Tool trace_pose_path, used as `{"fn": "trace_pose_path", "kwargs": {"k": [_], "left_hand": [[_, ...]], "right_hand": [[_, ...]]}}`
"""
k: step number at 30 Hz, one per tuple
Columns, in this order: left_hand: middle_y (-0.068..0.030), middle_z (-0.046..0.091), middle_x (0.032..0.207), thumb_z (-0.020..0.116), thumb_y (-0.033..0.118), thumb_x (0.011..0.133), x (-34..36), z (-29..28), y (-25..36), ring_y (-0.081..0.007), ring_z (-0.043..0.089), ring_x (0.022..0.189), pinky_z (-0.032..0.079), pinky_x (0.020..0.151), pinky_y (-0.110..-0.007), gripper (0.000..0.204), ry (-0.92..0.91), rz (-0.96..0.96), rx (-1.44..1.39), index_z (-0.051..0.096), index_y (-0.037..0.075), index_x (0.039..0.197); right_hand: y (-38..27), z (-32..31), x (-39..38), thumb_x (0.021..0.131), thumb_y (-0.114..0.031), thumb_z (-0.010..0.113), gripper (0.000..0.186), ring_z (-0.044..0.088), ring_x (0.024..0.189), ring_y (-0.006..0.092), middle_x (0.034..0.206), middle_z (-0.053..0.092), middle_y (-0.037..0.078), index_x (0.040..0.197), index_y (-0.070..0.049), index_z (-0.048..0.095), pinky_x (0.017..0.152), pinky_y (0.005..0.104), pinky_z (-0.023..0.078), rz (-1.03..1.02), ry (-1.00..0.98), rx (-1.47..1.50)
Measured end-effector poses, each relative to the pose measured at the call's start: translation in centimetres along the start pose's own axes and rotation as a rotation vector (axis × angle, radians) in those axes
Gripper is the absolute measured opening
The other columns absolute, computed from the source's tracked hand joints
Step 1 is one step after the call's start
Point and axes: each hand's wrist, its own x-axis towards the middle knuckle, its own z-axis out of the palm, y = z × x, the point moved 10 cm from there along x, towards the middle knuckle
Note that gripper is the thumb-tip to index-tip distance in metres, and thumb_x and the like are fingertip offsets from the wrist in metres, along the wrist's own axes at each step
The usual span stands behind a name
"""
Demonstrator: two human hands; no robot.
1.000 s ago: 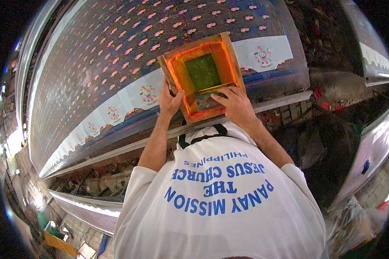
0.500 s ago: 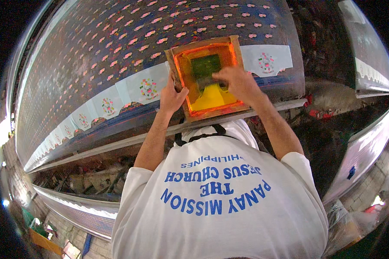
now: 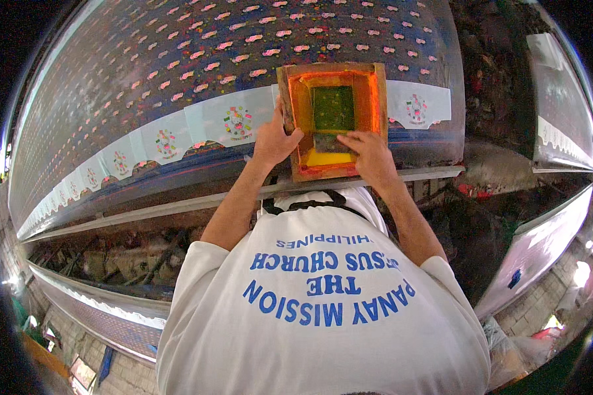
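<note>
A wooden-sided printing screen (image 3: 333,68) with an orange inner border lies over a row of white cloth pieces (image 3: 204,125) on the long table. My left hand (image 3: 277,139) is closed on its left side, thumb lying over the rim. Inside the screen, my right hand (image 3: 372,155) grips a dark flat squeegee (image 3: 328,143) at the near edge of the dark green mesh window (image 3: 334,108). Yellow ink (image 3: 323,158) lies between the squeegee and the near rim. Several cloth pieces to the left carry a round colourful print, as does the white piece (image 3: 435,99) to the right.
The long dark table (image 3: 244,39) is covered with rows of small pink and white marks. Its near edge rail (image 3: 191,203) runs past my waist. Another table with white pieces (image 3: 563,141) stands at the right, a further one (image 3: 99,313) behind me at the left.
My right hand has drawn the squeegee toward me, off the mesh window, which shows more fully. Less yellow ink is visible. My left hand still holds the screen's left side.
</note>
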Motion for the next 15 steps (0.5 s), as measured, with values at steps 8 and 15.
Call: {"fn": "trace_pose_path", "kwargs": {"k": [8, 15], "left_hand": [[-0.0251, 0.078, 0.083, 0.075, 0.035, 0.094, -0.1, -0.4, 0.7, -0.0452, 0.076, 0.069, 0.063, 0.064, -0.054, 0.112, 0.043, 0.099, -0.069, 0.008, -0.003, 0.175], [-0.0245, 0.079, 0.083, 0.075, 0.035, 0.094, 0.1, 0.3, -0.2, -0.0429, 0.078, 0.071, 0.064, 0.064, -0.051, 0.113, 0.011, 0.081, -0.035, 0.006, -0.003, 0.175]], "right_hand": [[1.2, -2.6, 7.6, 0.093, 0.009, 0.062, 0.052, 0.072, 0.122, 0.0375, 0.128, 0.078, 0.018, 0.138, -0.012, 0.077, 0.108, 0.0427, 0.057, 0.005, -0.156, 0.153], [2.6, -4.1, 12.6, 0.091, 0.004, 0.065, 0.051, 0.073, 0.119, 0.0386, 0.123, 0.078, 0.019, 0.137, -0.015, 0.079, 0.109, 0.0466, 0.055, -0.111, 0.018, 0.046]]}}
